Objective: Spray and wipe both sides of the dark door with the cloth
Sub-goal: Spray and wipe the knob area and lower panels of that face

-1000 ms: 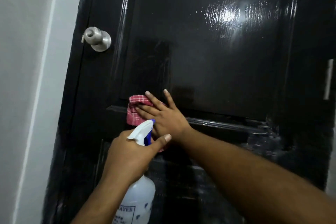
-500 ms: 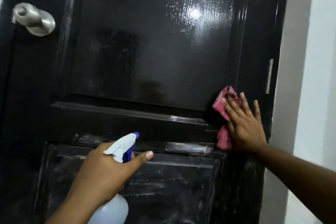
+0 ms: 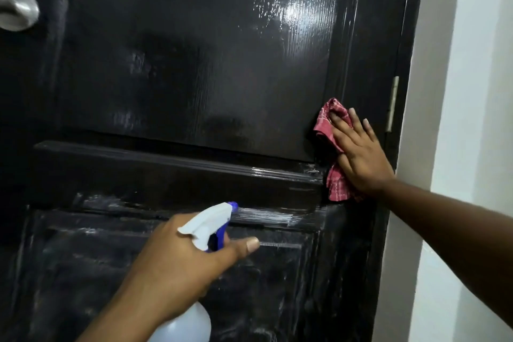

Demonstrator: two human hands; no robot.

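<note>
At the frame's right, the right hand (image 3: 361,159) pressed the red cloth (image 3: 336,186) flat against the dark door (image 3: 194,64), fingers straight. At lower centre, the left hand (image 3: 177,266) gripped the spray bottle (image 3: 206,223) with curled fingers.

Right hand (image 3: 361,158) flat (left hand (image 3: 177,266) curled)

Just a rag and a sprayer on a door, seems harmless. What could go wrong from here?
The right hand presses the red checked cloth flat on the glossy dark door beside the metal hinge; if the door swings, fingers might get pinched. The left hand grips the white spray bottle with blue trigger before the streaky lower panel; those streaks could dry unwiped.
</note>
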